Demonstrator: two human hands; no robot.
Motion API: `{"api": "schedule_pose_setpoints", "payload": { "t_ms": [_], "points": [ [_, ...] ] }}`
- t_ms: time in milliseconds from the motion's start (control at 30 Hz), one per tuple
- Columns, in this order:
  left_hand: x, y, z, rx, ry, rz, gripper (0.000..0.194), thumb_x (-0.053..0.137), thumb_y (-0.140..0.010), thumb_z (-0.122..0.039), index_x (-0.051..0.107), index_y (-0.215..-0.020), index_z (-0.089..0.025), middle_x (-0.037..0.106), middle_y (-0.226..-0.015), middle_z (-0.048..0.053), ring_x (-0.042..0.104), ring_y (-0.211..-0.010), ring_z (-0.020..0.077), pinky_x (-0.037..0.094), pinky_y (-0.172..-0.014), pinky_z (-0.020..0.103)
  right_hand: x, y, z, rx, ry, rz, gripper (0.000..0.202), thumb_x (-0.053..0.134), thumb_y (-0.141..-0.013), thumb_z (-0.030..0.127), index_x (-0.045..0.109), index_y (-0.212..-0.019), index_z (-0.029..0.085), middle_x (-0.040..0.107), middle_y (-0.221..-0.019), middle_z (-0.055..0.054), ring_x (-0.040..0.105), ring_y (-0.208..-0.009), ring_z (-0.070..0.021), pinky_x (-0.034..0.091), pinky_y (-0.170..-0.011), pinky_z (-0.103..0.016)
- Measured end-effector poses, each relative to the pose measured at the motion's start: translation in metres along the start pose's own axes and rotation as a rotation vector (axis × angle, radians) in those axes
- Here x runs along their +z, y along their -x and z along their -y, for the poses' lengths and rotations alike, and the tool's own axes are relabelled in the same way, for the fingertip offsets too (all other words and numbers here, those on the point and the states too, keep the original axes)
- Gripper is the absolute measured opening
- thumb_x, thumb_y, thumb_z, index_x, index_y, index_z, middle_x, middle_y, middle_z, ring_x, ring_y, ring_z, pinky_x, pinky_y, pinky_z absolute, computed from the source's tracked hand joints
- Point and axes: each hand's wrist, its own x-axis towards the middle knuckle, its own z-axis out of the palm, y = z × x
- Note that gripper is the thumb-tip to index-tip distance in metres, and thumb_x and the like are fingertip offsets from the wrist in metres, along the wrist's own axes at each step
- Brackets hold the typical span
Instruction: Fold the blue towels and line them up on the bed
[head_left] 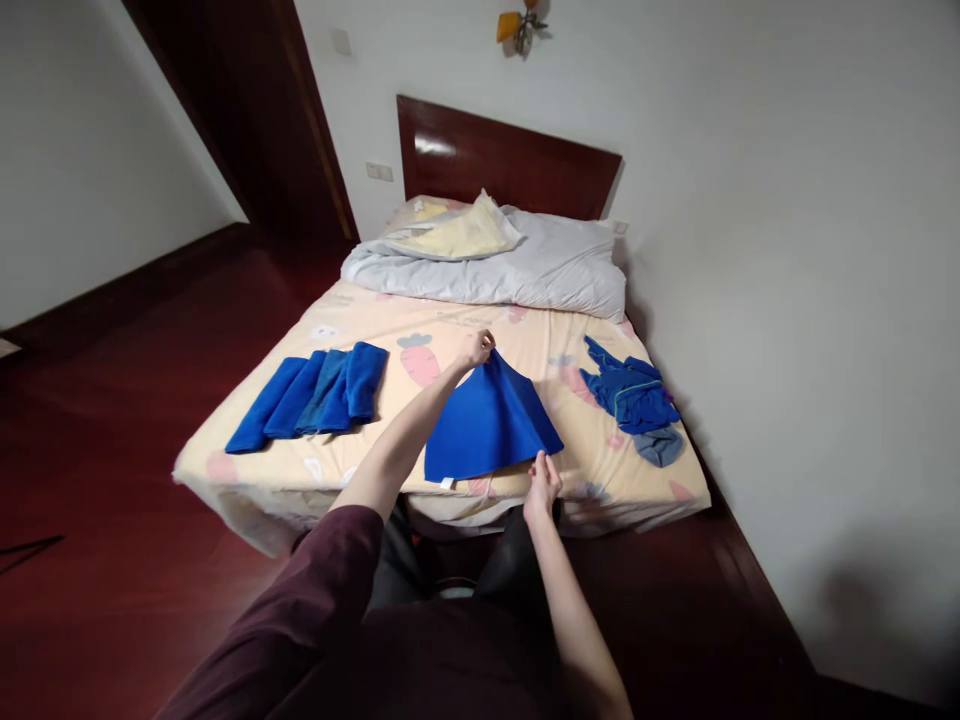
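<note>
Maroon sleeve (330, 570) of the person is lying nearest, and from it the left hand (478, 348) is reaching over the bed (525, 335). Its fingers are closing in a pinch on the upper corner of one blue towel (480, 425), and they are lifting this corner a little. The fingers of the right hand (544, 487) are also pressing together, gripping the near right corner. Between both hands the towel is spreading open, single and not folded, its lower part resting on the carrot-print sheet, with a small white label (447, 483) showing at the near edge.

On the left side, a row of folded blue towels (300, 395) is lying neatly, the narrow bundles partly overlapping; these are looking finished. On the right side, a crumpled blue heap (637, 392) is waiting, unfolded, with a grey-blue cloth (660, 447) touching it. So, I am judging, more than half is standing in order, while the open towel and the heap are remaining unarranged.
</note>
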Motion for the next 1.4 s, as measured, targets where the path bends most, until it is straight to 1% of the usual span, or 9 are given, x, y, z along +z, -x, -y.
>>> {"api": "schedule_pose_setpoints", "payload": {
  "t_ms": [67, 133, 233, 367, 533, 767, 1033, 1200, 1400],
  "points": [
    [-0.016, 0.009, -0.001, -0.003, 0.196, -0.04, 0.012, 0.06, -0.088, -0.016, 0.065, -0.099, -0.014, 0.071, -0.078, 0.007, 0.067, -0.062, 0.0169, 0.056, -0.07, 0.031, -0.005, -0.014, 0.019, -0.056, -0.012, -0.093, 0.062, 0.062, -0.078, 0.078, 0.068, -0.087, 0.017, 0.062, -0.073, -0.005, 0.057, -0.071, -0.018, 0.048, -0.067, -0.029],
    [-0.03, 0.017, 0.0, -0.002, 0.368, -0.08, 0.009, 0.065, -0.088, -0.022, 0.064, -0.093, -0.014, 0.069, -0.075, 0.005, 0.068, -0.062, 0.0166, 0.059, -0.07, 0.032, -0.008, -0.03, 0.042, -0.139, 0.01, -0.104, 0.06, 0.064, -0.078, 0.076, 0.067, -0.082, 0.017, 0.062, -0.071, -0.004, 0.057, -0.071, -0.0183, 0.048, -0.067, -0.028],
    [-0.053, 0.03, 0.005, -0.002, 0.562, -0.133, 0.02, 0.075, -0.084, -0.03, 0.064, -0.087, -0.014, 0.068, -0.074, 0.004, 0.069, -0.064, 0.0159, 0.062, -0.074, 0.035, -0.008, -0.055, 0.077, -0.293, 0.019, -0.071, 0.056, 0.065, -0.08, 0.071, 0.07, -0.086, 0.015, 0.068, -0.077, -0.005, 0.061, -0.077, -0.0197, 0.051, -0.071, -0.03],
    [-0.086, 0.053, 0.013, 0.048, 0.685, -0.165, 0.037, 0.087, -0.074, -0.037, 0.067, -0.094, -0.012, 0.071, -0.077, 0.005, 0.073, -0.071, 0.0172, 0.062, -0.085, 0.039, -0.001, -0.088, 0.111, -0.398, -0.081, -0.067, 0.055, 0.075, -0.074, 0.065, 0.071, -0.096, 0.014, 0.075, -0.095, -0.011, 0.069, -0.087, -0.0223, 0.057, -0.08, -0.035],
    [-0.122, 0.092, 0.02, 0.087, 0.648, -0.16, 0.054, 0.093, -0.062, -0.041, 0.072, -0.101, -0.01, 0.074, -0.081, 0.008, 0.076, -0.079, 0.0228, 0.063, -0.088, 0.043, 0.011, -0.107, 0.139, -0.44, -0.124, 0.019, 0.054, 0.083, -0.068, 0.058, 0.071, -0.099, 0.016, 0.077, -0.098, -0.013, 0.073, -0.087, -0.0228, 0.06, -0.079, -0.035],
    [-0.15, 0.138, 0.032, 0.058, 0.413, -0.237, 0.056, 0.089, -0.064, -0.052, 0.079, -0.101, -0.012, 0.079, -0.089, 0.013, 0.077, -0.087, 0.0291, 0.063, -0.077, 0.039, 0.017, -0.104, 0.166, -0.469, -0.039, 0.242, 0.049, 0.086, -0.069, 0.056, 0.079, -0.096, 0.015, 0.079, -0.104, -0.014, 0.075, -0.098, -0.0263, 0.059, -0.096, -0.041],
    [-0.168, 0.182, 0.034, -0.066, 0.426, -0.218, 0.052, 0.093, -0.056, -0.048, 0.082, -0.095, -0.016, 0.08, -0.09, 0.012, 0.075, -0.092, 0.0305, 0.062, -0.078, 0.037, -0.003, -0.091, 0.18, -0.328, -0.014, 0.375, 0.047, 0.097, -0.057, 0.047, 0.082, -0.09, 0.016, 0.081, -0.092, -0.011, 0.076, -0.084, -0.0219, 0.062, -0.078, -0.034],
    [-0.172, 0.176, 0.039, -0.125, 0.391, -0.191, 0.051, 0.094, -0.056, -0.045, 0.082, -0.095, -0.015, 0.079, -0.086, 0.011, 0.075, -0.088, 0.0297, 0.062, -0.078, 0.037, 0.0, -0.108, 0.182, -0.221, 0.037, 0.439, 0.047, 0.098, -0.057, 0.045, 0.082, -0.089, 0.015, 0.078, -0.076, -0.007, 0.07, -0.061, -0.0134, 0.051, -0.051, -0.02],
    [-0.158, 0.116, 0.061, -0.196, 0.417, -0.19, 0.046, 0.094, -0.054, -0.037, 0.08, -0.09, -0.012, 0.077, -0.078, 0.011, 0.075, -0.079, 0.0267, 0.061, -0.073, 0.037, 0.047, -0.154, 0.18, -0.045, 0.041, 0.444, 0.032, 0.097, -0.068, 0.029, 0.077, -0.088, 0.013, 0.076, -0.073, -0.008, 0.075, -0.066, -0.018, 0.053, -0.055, -0.023]
  ]
}}
